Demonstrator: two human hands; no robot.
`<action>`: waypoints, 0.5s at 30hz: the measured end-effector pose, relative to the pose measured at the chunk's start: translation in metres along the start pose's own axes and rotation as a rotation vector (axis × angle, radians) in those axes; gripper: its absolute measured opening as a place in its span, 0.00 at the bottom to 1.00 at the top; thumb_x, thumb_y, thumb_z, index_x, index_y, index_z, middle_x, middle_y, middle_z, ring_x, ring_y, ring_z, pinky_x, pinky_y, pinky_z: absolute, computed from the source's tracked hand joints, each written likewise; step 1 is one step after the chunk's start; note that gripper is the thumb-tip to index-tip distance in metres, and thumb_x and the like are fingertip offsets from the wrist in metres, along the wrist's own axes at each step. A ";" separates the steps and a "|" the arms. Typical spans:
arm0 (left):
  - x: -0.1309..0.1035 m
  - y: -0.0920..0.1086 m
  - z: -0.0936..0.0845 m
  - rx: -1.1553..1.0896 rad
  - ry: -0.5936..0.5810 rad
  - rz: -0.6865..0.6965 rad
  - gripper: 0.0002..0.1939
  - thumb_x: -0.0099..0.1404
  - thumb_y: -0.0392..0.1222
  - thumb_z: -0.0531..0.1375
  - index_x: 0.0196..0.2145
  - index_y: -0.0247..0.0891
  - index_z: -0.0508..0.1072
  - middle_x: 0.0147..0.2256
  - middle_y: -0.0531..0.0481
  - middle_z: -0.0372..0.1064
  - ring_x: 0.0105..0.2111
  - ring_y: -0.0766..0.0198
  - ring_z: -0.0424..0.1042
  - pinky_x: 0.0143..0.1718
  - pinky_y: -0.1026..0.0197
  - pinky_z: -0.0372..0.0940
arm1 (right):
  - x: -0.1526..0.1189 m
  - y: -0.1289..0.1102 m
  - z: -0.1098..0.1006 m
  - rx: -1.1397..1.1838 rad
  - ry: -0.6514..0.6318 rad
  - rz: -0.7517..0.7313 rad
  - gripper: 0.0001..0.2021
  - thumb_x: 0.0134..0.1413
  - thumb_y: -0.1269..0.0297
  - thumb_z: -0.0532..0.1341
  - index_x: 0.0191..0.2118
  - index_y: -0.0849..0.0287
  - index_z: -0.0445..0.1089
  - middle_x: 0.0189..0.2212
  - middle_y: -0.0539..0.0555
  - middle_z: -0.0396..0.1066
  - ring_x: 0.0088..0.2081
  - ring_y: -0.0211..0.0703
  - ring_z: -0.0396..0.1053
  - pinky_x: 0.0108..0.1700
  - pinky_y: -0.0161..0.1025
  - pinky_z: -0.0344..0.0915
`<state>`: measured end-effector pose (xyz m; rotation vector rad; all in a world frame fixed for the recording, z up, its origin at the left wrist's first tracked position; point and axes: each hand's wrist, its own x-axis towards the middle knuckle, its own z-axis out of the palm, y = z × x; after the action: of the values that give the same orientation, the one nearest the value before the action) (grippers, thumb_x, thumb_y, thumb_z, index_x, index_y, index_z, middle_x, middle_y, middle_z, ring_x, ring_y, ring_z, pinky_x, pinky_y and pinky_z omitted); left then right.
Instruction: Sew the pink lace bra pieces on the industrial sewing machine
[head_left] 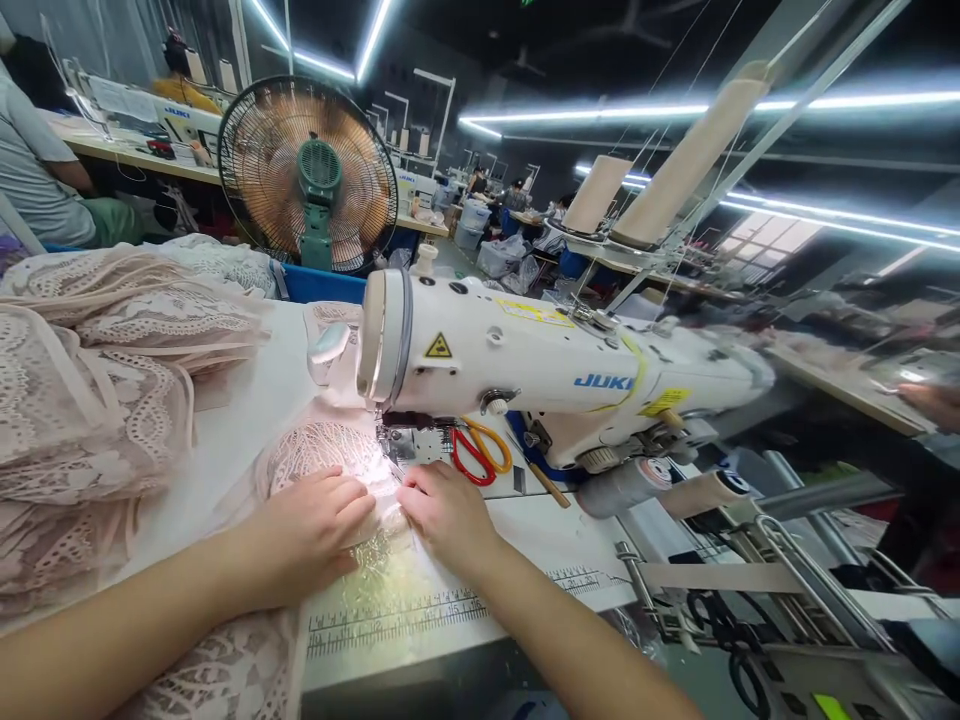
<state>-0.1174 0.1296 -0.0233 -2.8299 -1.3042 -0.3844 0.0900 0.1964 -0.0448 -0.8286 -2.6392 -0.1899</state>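
Pale pink lace fabric (319, 450) lies under the needle area of a white sewing machine (480, 345), brightly lit by its lamp. My left hand (315, 525) is on the lace to the left of the needle, its fingers together and curled over the cloth. My right hand (448, 515) pinches the fabric edge just in front of the presser foot (386, 440); its fingertips are partly hidden. More lace hangs over the table's front edge below my left forearm. Scissors with red and orange handles (480, 452) lie on the machine bed, right of the needle.
A heap of pink lace pieces (90, 390) covers the table's left side. A large fan (307, 170) stands behind. Thread cones (596, 195) rise at the back right. A printed ruler (397, 622) runs along the front edge. A metal tape-feeding frame (750, 560) stands right. Other people sit further off.
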 end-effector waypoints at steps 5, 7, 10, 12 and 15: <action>-0.002 -0.010 0.009 0.098 0.097 0.128 0.13 0.65 0.31 0.54 0.45 0.40 0.71 0.34 0.46 0.69 0.34 0.58 0.68 0.41 0.52 0.64 | -0.009 0.002 0.003 -0.011 0.054 -0.140 0.10 0.55 0.76 0.56 0.25 0.58 0.67 0.28 0.49 0.68 0.32 0.39 0.58 0.32 0.38 0.50; -0.001 -0.012 0.010 0.092 0.158 0.142 0.13 0.66 0.30 0.51 0.40 0.40 0.73 0.40 0.44 0.71 0.40 0.57 0.69 0.48 0.49 0.62 | -0.012 0.002 0.004 -0.001 0.088 -0.135 0.11 0.56 0.75 0.55 0.25 0.59 0.66 0.27 0.49 0.67 0.31 0.39 0.57 0.31 0.38 0.49; 0.002 -0.014 0.008 0.013 0.139 0.166 0.12 0.66 0.31 0.52 0.39 0.40 0.74 0.45 0.44 0.72 0.48 0.56 0.67 0.56 0.48 0.57 | -0.011 0.000 0.007 0.023 0.144 -0.131 0.13 0.59 0.73 0.55 0.23 0.59 0.66 0.26 0.49 0.67 0.31 0.39 0.57 0.31 0.37 0.49; 0.005 -0.016 0.005 -0.042 0.089 0.189 0.12 0.65 0.34 0.53 0.43 0.39 0.73 0.43 0.44 0.73 0.47 0.55 0.68 0.56 0.47 0.58 | -0.010 -0.001 0.008 0.034 0.170 -0.128 0.13 0.59 0.73 0.55 0.23 0.60 0.65 0.25 0.49 0.67 0.31 0.39 0.57 0.32 0.37 0.49; 0.010 -0.023 0.001 -0.072 0.056 0.204 0.13 0.66 0.36 0.53 0.47 0.40 0.72 0.41 0.44 0.73 0.46 0.55 0.69 0.54 0.46 0.60 | -0.008 -0.002 0.009 0.035 0.159 -0.112 0.12 0.57 0.75 0.54 0.24 0.59 0.65 0.26 0.50 0.67 0.31 0.39 0.57 0.33 0.38 0.50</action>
<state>-0.1285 0.1525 -0.0241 -2.9497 -0.9991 -0.5100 0.0918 0.1926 -0.0560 -0.6271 -2.5332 -0.2289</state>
